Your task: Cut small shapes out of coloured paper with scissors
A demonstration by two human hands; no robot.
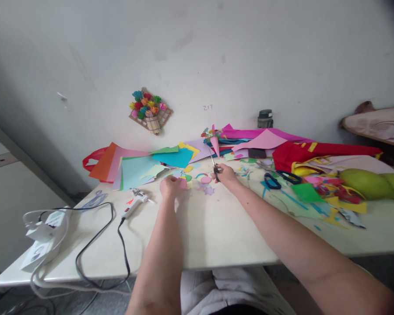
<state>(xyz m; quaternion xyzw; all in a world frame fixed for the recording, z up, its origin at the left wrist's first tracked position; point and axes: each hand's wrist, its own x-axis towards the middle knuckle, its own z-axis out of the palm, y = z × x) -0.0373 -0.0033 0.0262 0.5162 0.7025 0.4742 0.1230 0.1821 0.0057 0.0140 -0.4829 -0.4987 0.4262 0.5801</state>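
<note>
My right hand (pixel 226 176) is closed around the dark handles of a pair of scissors (pixel 212 160), whose blades point up and away toward the wall. My left hand (pixel 169 187) is pinched at the edge of a small pink paper piece (pixel 183 183). Between the two hands, small cut paper shapes lie on the table, among them a pink round (pixel 205 180) and a lilac scalloped piece (pixel 209 191). Just beyond the scissors stands a pink paper cone (pixel 214 144) with small coloured bits around its top.
A glue gun (pixel 135 204) with a black cord lies left, near a white power strip (pixel 41 245). Coloured paper sheets (pixel 136 168) lie behind. On the right are blue-handled scissors (pixel 272 180), paper scraps, red cloth (pixel 302 155) and a green fruit-like object (pixel 364 183).
</note>
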